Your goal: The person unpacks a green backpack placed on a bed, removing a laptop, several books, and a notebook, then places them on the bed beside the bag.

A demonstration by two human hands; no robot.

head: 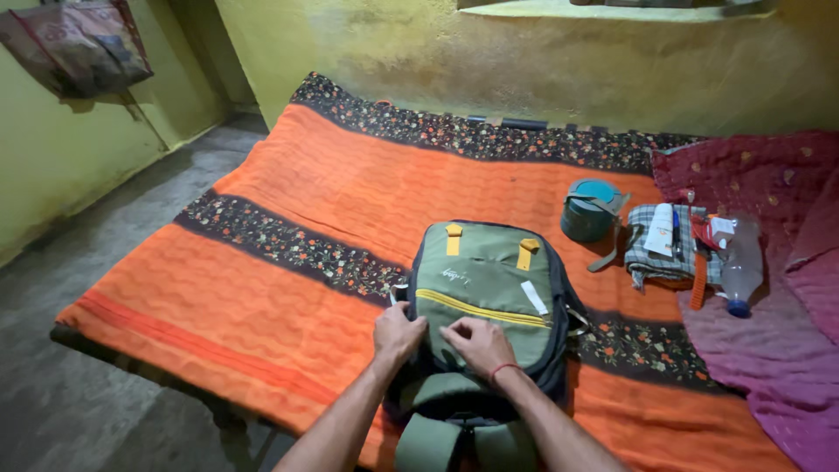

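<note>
Here, item by item, from left to right as we see it:

Hanging bag: a printed cloth bag (pixel 77 45) hangs on the green wall at far left, well apart from our hands.
Bedspread: an orange quilted bedspread (pixel 288 288) with dark floral bands covers the bed and bears everything else.
Left hand: our left hand (pixel 398 334) rests on the near left edge of the backpack, fingers curled and pressing the fabric; we cannot tell whether anything is pinched.
Backpack: a green and dark grey backpack (pixel 485 288) lies flat near the front middle of the bed, yellow zip line across its pocket.
Handling: we judge it soft and floppy, light to middling, not fragile; best taken by the top edge or the shoulder straps nearest us.
Right hand: our right hand (pixel 476 345), red thread at the wrist, lies on the front pocket, fingertips drawn close together on the cloth.
Lunch tin: a round teal-lidded tin (pixel 590 210) stands beyond.
Folded cloth: a checked cloth (pixel 669 253) carries small items.
Bottle: a clear plastic bottle (pixel 743 262) lies at right.
</note>
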